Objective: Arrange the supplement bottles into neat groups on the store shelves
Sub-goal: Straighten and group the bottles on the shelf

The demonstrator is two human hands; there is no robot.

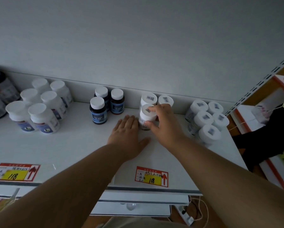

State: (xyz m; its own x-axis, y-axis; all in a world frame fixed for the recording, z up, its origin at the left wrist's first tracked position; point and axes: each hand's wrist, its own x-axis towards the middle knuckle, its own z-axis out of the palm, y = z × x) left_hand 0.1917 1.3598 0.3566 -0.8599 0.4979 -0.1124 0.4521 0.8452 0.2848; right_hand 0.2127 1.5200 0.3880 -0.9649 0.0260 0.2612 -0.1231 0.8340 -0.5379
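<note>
Head view: right hand point(164, 124) grips a white-capped bottle point(147, 115) by its cap; left hand point(127, 137) lies flat, fingers straight, on the shelf point(72, 145) beside it.

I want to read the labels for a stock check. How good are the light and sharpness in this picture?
Head view: dim, flat, bluish light with soft shadows and no glare. The wide lens bends the shelf edges and the upright at right. The right hand grips a white bottle whose label is too soft to read. The left hand lies flat beside it. Only 118 on the price tag is legible.
</note>
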